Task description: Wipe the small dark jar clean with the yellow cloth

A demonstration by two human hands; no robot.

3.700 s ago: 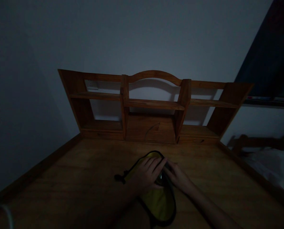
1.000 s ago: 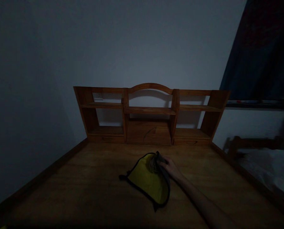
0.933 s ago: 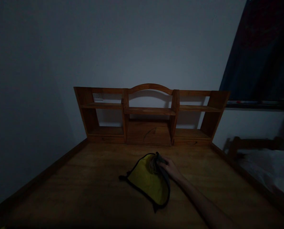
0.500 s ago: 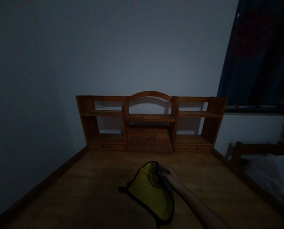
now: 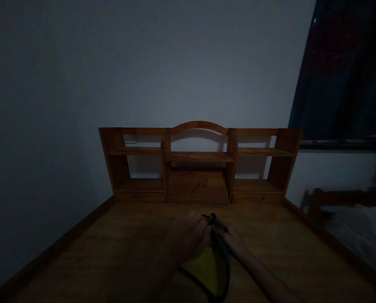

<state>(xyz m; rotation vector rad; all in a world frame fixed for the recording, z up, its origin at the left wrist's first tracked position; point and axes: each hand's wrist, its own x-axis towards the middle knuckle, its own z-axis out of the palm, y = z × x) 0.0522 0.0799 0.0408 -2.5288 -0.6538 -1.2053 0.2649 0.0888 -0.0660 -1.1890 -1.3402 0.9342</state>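
A yellow and grey cloth with black edging [image 5: 208,269] is held up over the wooden desktop. My right hand [image 5: 230,237] is closed on its grey side, fingers wrapped over the upper edge. Across the yellow side comes my left hand [image 5: 189,235], blurred by motion, its fingers drawn together at the cloth's top edge beside my right hand. A small black loop [image 5: 206,216] pokes up between the two hands. The round see-through thing against the yellow side is now hidden behind my left hand.
Along the desk's [image 5: 112,244] back edge stands a wooden shelf unit [image 5: 199,156] with compartments and low drawers. Raised wooden rims run down both sides. A dark curtain [image 5: 339,84] hangs at right, above a wooden frame [image 5: 342,196] and pale plastic-like material [image 5: 361,227]. Light is dim.
My left hand has come in from the lower left onto the cloth, covering the round see-through thing. The cloth's left looped corner has left its earlier spot. My right hand stays nearly in place.
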